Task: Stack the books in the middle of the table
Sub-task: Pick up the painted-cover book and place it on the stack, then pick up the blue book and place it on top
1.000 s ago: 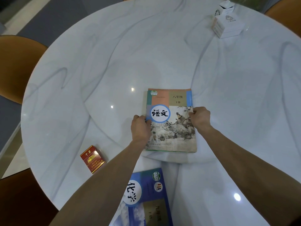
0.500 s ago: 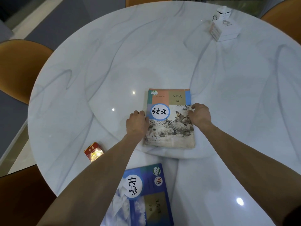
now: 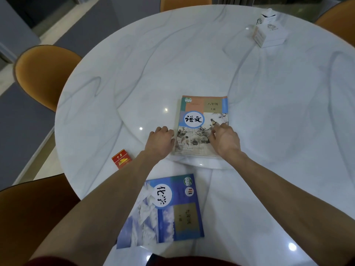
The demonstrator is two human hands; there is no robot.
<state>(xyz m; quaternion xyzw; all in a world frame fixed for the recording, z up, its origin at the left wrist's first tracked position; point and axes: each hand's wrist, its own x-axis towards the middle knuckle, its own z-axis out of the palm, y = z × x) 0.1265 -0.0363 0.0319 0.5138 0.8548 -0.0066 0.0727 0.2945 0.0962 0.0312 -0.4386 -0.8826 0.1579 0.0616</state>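
Note:
A textbook with a painted landscape cover (image 3: pixel 203 116) lies flat on the raised round centre (image 3: pixel 153 96) of the white marble table. My left hand (image 3: pixel 160 141) rests on the table against the book's lower left edge, fingers curled under, holding nothing. On the book's lower right corner sits my right hand (image 3: pixel 224 140), fingers loosely bent, index finger touching the cover. A second, blue textbook (image 3: pixel 172 214) lies near the table's front edge, its left side partly hidden by my left forearm.
A red cigarette pack (image 3: pixel 121 158) lies left of my left wrist. White boxes (image 3: pixel 269 35) stand at the far right of the table. Orange chairs (image 3: pixel 42 73) ring the table on the left, back and right.
The landscape book has gone from held at mid-sides to lying flat. Both hands have slid back toward its near end, the right one now on top of the cover.

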